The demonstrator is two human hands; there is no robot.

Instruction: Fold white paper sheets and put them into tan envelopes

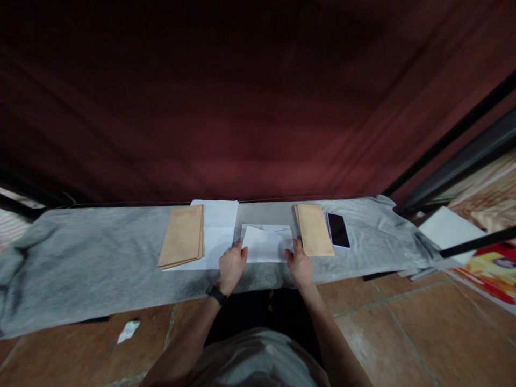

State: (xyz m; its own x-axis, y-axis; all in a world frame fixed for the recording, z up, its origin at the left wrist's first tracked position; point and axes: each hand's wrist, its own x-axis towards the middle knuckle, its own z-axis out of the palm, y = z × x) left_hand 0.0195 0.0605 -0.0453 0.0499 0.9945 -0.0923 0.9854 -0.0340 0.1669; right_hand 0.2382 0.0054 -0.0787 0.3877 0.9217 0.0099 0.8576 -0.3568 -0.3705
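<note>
A folded sheet of white paper (pixel 268 246) lies in front of me, one corner of it turned over at the upper left. My left hand (pixel 233 264) pinches its left edge; a dark band circles that wrist. At the opposite edge, my right hand (pixel 299 263) has its fingers closed on the paper's right side. Left of it are white sheets (pixel 220 236) with fold creases, partly covered by a stack of brown envelopes (pixel 182 236). More brown envelopes (pixel 316 231) rest just right of my right hand.
A phone (pixel 338 230) with a dark screen lies beyond the right envelopes. Grey cloth (pixel 113 258) covers the long narrow surface. Behind it hangs a dark red curtain (pixel 250 118). A crumpled white scrap (pixel 128 331) is on the tiled floor (pixel 387 333); black bars (pixel 455 134) stand at right.
</note>
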